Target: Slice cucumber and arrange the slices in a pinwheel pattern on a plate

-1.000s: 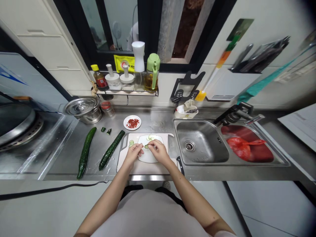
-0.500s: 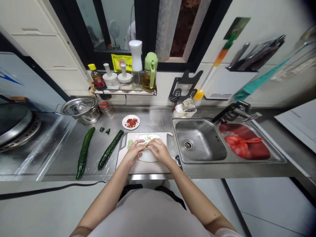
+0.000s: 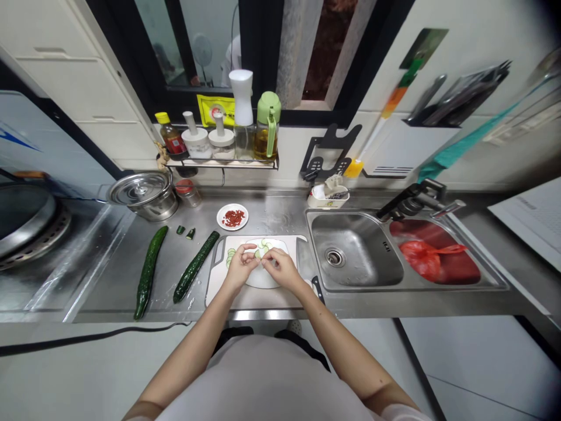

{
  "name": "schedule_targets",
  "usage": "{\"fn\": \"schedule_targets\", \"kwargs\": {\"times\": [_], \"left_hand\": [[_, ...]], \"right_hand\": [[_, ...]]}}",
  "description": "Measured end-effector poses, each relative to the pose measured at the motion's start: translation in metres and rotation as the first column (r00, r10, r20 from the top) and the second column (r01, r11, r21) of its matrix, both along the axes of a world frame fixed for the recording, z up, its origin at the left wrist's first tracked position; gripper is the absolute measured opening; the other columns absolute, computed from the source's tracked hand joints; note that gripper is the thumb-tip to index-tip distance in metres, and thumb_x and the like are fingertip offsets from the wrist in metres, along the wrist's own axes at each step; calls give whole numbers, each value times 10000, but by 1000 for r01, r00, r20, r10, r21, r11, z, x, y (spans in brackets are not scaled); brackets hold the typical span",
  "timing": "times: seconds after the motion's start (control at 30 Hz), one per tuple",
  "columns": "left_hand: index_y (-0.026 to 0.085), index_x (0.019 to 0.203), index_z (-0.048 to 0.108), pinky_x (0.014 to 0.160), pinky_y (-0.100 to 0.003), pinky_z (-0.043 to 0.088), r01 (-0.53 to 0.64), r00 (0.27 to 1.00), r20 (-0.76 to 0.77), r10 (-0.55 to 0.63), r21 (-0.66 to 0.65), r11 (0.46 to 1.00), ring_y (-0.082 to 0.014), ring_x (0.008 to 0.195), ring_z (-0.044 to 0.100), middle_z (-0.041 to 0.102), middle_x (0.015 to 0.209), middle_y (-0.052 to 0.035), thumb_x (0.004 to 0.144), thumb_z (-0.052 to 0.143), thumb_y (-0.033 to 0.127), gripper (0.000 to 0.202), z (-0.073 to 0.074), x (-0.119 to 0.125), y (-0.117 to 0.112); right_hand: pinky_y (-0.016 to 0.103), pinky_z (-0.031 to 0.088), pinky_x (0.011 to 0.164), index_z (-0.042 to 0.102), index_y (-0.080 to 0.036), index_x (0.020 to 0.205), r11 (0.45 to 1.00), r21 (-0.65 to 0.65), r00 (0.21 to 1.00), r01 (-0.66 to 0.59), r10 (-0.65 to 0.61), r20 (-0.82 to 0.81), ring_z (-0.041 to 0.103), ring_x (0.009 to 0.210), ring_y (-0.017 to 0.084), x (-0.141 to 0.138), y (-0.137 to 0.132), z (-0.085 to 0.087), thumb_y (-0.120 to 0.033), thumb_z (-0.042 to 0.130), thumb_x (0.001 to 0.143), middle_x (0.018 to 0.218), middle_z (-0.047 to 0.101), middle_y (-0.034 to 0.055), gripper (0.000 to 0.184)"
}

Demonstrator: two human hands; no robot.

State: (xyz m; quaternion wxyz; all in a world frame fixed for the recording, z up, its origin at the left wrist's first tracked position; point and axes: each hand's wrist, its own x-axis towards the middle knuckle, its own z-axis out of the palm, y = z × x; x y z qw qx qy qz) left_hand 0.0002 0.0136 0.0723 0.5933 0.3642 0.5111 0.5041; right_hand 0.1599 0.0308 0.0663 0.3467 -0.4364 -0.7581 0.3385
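Note:
Over the white plate (image 3: 263,283), my left hand (image 3: 240,269) and my right hand (image 3: 282,269) meet fingertip to fingertip. A thin cucumber slice (image 3: 258,255) is pinched between them. Several pale green slices (image 3: 264,243) lie in a curve at the plate's far side. The plate rests on a light cutting board (image 3: 245,300). More cut slices (image 3: 230,256) are stacked on the board's left, partly hidden by my left hand. A knife (image 3: 318,289) with a black handle lies at the board's right edge, its blade mostly hidden by my right arm.
Left of the board lie two cucumbers (image 3: 196,266) (image 3: 150,272) and two cut ends (image 3: 190,234). Behind it stands a small dish (image 3: 221,222) of red bits. A steel pot (image 3: 155,206) is at the back left. The sink (image 3: 359,248) is on the right, with a red bag (image 3: 421,260).
My left hand has turned and its fingers have spread a little, so the cucumber slice between my fingertips shows more clearly. The things on the counter have stayed put.

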Motion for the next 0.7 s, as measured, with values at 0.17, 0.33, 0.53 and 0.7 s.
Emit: {"fn": "schedule_targets", "kwargs": {"times": [0.17,0.33,0.53,0.7], "left_hand": [[175,1028,541,620,-203,365,15,1000,-20,-14,52,999,-73,596,513,596,677,46,608,769,307,496,-7,0,3],[173,1032,532,631,-215,379,22,999,-50,-18,95,995,-84,610,532,596,682,41,637,751,295,468,-12,0,5],[182,1038,528,647,-222,394,27,996,-86,-16,121,992,-90,624,546,585,684,44,653,744,292,455,-12,1,6],[184,1046,540,643,-220,402,7,995,-97,5,124,992,-88,625,550,591,691,41,668,744,307,447,-15,3,5]], "right_hand": [[221,379,606,612,-190,735,994,-106,998,35,-40,-53,532,754,138,-3,3,-4,-259,549,822,738,597,10,127],[209,378,592,628,-181,735,975,-212,993,65,-85,-83,543,707,124,-5,5,-7,-273,549,798,711,618,1,137],[220,399,614,629,-177,704,955,-289,984,72,-115,-137,560,680,124,-6,6,-8,-274,540,767,701,645,1,145],[239,431,677,627,-179,671,947,-315,980,68,-122,-156,574,694,132,-5,6,-8,-278,542,753,692,655,4,154]]}}
